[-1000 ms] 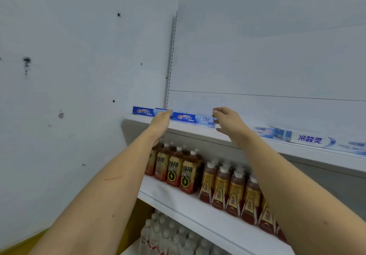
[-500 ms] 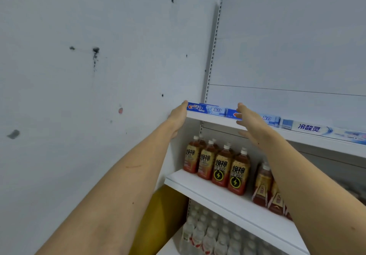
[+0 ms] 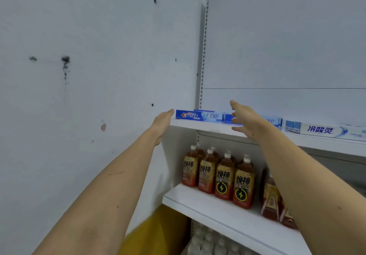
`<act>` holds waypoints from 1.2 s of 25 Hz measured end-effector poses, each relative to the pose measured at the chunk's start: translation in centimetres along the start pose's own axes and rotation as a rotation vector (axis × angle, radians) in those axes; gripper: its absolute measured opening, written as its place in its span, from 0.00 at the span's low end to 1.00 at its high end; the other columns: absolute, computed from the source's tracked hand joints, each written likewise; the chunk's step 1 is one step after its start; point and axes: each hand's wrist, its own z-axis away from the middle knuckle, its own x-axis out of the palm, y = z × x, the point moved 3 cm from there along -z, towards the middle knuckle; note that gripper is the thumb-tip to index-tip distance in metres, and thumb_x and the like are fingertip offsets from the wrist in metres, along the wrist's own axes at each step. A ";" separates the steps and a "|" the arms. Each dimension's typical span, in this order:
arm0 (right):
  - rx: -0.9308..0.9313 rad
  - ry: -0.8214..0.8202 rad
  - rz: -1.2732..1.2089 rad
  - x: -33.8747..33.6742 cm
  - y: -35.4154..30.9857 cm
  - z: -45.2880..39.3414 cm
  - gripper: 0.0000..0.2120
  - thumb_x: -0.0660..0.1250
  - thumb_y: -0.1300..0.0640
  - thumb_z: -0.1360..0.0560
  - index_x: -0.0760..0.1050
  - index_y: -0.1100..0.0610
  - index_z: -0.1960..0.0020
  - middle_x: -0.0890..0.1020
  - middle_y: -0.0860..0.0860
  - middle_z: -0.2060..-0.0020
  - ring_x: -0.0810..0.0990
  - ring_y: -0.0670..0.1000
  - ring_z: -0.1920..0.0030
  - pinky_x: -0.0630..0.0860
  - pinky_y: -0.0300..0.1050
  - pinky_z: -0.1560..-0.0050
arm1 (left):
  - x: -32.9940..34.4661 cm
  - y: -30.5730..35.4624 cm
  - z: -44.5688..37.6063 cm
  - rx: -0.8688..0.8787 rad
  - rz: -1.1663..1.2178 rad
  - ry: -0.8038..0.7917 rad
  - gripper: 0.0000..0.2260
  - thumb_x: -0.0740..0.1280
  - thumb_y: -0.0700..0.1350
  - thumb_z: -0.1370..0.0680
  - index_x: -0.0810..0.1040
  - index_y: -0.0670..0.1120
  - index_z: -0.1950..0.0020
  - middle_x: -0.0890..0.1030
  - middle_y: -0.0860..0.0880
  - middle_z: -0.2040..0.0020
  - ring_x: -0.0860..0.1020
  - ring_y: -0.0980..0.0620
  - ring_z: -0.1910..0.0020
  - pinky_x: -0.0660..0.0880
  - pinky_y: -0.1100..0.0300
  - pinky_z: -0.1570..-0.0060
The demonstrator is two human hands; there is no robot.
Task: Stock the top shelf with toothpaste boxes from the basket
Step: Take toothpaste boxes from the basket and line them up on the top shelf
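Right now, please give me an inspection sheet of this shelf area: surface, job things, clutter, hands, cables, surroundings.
Surface: white top shelf, partly filled at its front edge.
Job's things: blue Crest box at the left end; a second blue box partly hidden; white toothpaste box further right. Basket: nothing seen.
Clutter: nothing seen.
Hands: left hand touches the Crest box end; right hand open, fingers spread.
Cables: nothing seen.
Surroundings: brown drink bottles below; marked white wall.

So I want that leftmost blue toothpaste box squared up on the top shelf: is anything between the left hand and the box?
Nothing visible. The left hand has its fingertips right at the left end of the blue toothpaste box, with only bare top shelf around it. The right hand is open in front of the next box along.
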 end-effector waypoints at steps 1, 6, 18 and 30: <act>-0.008 0.014 0.005 -0.3 0.1 -0.6 0.24 0.54 0.46 0.17 0.62 0.59 0.27 0.68 0.60 0.30 0.73 0.56 0.36 0.70 0.56 0.32 | -0.1 0.3 -1.1 0.012 -0.009 0.005 0.21 0.55 0.54 0.16 0.64 0.45 0.26 0.75 0.49 0.38 0.70 0.57 0.50 0.65 0.64 0.49; -0.039 0.090 0.078 -1.9 0.8 -4.4 0.20 0.55 0.67 0.20 0.66 0.54 0.30 0.69 0.56 0.32 0.73 0.56 0.35 0.79 0.54 0.43 | 0.6 -0.3 -7.6 0.066 -0.112 0.010 0.28 0.68 0.50 0.22 0.62 0.47 0.24 0.73 0.46 0.34 0.70 0.52 0.43 0.69 0.59 0.47; 0.002 -0.090 1.001 4.0 0.4 -17.1 0.29 0.72 0.62 0.27 0.66 0.57 0.28 0.74 0.56 0.42 0.82 0.54 0.60 0.81 0.44 0.61 | 2.4 -0.1 -26.6 -0.025 -0.627 -0.497 0.36 0.78 0.45 0.30 0.65 0.52 0.25 0.73 0.47 0.33 0.71 0.45 0.34 0.73 0.52 0.36; 0.360 -0.103 1.167 3.6 0.2 -28.0 0.25 0.71 0.49 0.26 0.71 0.62 0.35 0.80 0.57 0.46 0.86 0.60 0.55 0.82 0.56 0.48 | 7.4 -0.5 -37.0 -0.014 -0.688 -0.701 0.37 0.69 0.63 0.28 0.62 0.48 0.24 0.67 0.43 0.27 0.73 0.41 0.34 0.74 0.47 0.36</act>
